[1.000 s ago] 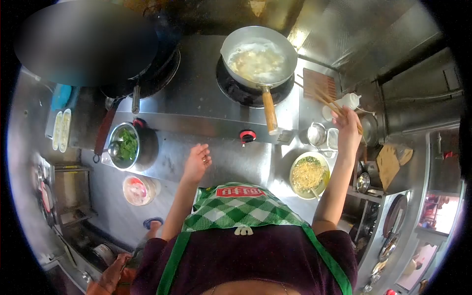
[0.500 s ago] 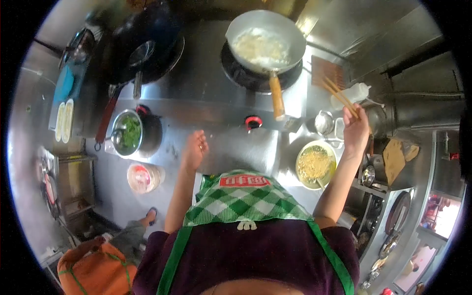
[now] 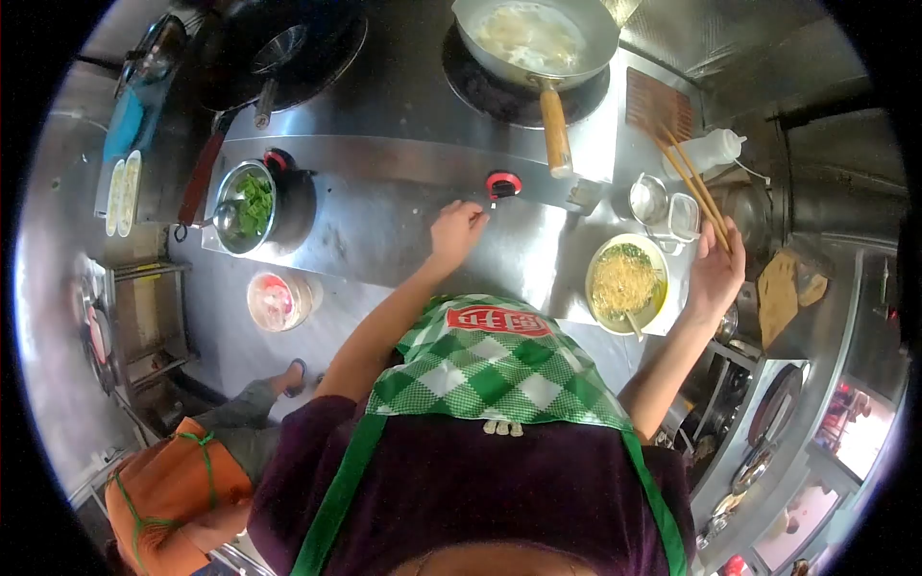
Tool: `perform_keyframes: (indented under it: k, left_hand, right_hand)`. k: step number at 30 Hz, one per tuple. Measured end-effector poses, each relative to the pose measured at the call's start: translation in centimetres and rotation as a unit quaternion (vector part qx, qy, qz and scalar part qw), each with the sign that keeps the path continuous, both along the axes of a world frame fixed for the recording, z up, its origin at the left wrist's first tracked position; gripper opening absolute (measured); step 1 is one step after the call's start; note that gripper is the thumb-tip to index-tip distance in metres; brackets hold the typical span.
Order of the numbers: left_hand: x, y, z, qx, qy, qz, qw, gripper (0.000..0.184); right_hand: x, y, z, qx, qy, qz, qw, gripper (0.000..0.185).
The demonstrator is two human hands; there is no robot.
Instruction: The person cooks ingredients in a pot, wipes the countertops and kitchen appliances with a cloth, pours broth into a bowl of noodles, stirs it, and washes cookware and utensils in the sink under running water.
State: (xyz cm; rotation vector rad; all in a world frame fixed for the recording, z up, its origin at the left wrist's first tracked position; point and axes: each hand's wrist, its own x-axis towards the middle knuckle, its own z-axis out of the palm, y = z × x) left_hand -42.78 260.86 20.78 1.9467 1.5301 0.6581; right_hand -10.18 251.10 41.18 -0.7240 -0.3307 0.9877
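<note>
My right hand (image 3: 718, 272) holds a pair of long wooden chopsticks (image 3: 693, 184), their tips up and to the left. Below and left of it is a bowl of noodles with chopped greens (image 3: 626, 280), a spoon in it. My left hand (image 3: 457, 230), fingers curled, is just below and left of a red stove knob (image 3: 503, 184); whether it touches the knob or holds anything is hidden. A pan with a wooden handle (image 3: 538, 36) stands on the right burner, pale food in cloudy liquid inside.
A dark wok (image 3: 322, 58) with a ladle is at the upper left. Below it is a metal bowl of leafy greens (image 3: 252, 204), then a tub (image 3: 279, 300). A white squeeze bottle (image 3: 718, 151) stands at the right. Another person in orange (image 3: 173, 480) is at the lower left.
My left hand has moved right, to beside the red knob. My right hand has lowered a little with the chopsticks. The view has shifted, and the person in orange has come further into it.
</note>
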Motion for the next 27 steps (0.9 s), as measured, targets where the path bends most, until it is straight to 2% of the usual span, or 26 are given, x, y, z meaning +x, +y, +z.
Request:
perform_keyframes:
  k: [2, 5, 9, 17, 21, 22, 25, 27]
  left_hand:
    - [2.0, 0.2, -1.2, 0.017, -0.001, 0.020, 1.000, 0.016]
    - [4.1, 0.1, -1.9, -0.010, 0.024, 0.087, 0.996, 0.018]
    - [5.4, -0.1, -2.4, -0.042, 0.054, 0.118, 0.991, 0.017]
    - [5.7, 0.0, -2.5, -0.065, 0.128, 0.142, 0.979, 0.015]
    - [2.7, -1.5, -1.4, -0.104, -0.041, 0.196, 0.974, 0.018]
    - [1.0, -2.1, -2.0, -0.067, -0.096, 0.180, 0.977, 0.017]
    - [-4.7, -5.0, -0.4, -0.077, -0.229, 0.239, 0.940, 0.014]
    - [-9.8, -7.1, -1.0, -0.068, -0.272, 0.310, 0.909, 0.013]
  right_hand:
    - [1.2, -2.1, -0.3, 0.001, -0.008, -0.019, 1.000, 0.025]
    - [2.2, -5.2, 0.1, -0.021, -0.011, -0.050, 0.998, 0.025]
    - [4.2, -8.6, -0.7, -0.055, -0.018, -0.109, 0.992, 0.027]
    - [7.5, -10.4, -2.5, -0.066, -0.017, -0.034, 0.997, 0.028]
    - [7.4, -11.6, -2.9, -0.064, -0.014, -0.029, 0.997, 0.027]
    - [7.0, -12.0, -2.9, -0.049, -0.009, -0.014, 0.999, 0.027]
    - [5.4, -13.2, -3.4, -0.069, -0.033, -0.063, 0.995, 0.028]
    - [3.7, -13.6, -3.8, -0.076, -0.025, -0.066, 0.995, 0.027]
